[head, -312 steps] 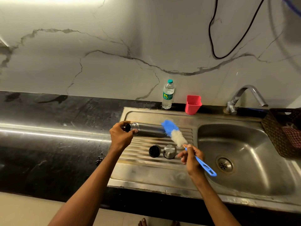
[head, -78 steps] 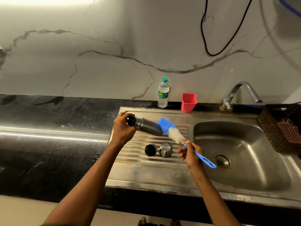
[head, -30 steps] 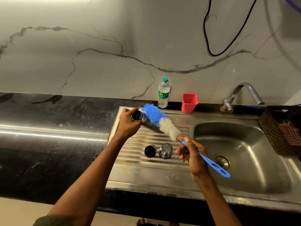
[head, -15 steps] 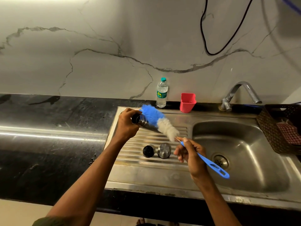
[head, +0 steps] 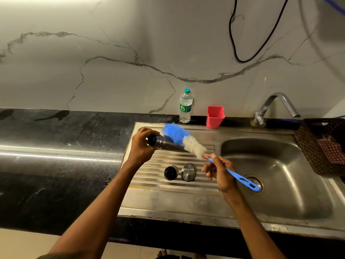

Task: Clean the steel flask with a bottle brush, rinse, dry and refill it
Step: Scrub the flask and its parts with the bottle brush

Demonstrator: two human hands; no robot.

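My left hand grips the steel flask near its open mouth and holds it on its side above the ribbed drainboard, mouth toward me. My right hand holds the bottle brush by its blue handle. The blue and white bristles lie across the outside of the flask body, behind the mouth. The black stopper and the steel cap stand side by side on the drainboard below the flask.
A sink basin with its drain lies to the right under a tap. A water bottle and a red cup stand at the wall. A dark basket with a checked cloth sits far right. Black counter stretches left.
The brush head has swung from beside the flask's base up and left, over the flask body toward its mouth. The flask's mouth has tipped a little more toward me.
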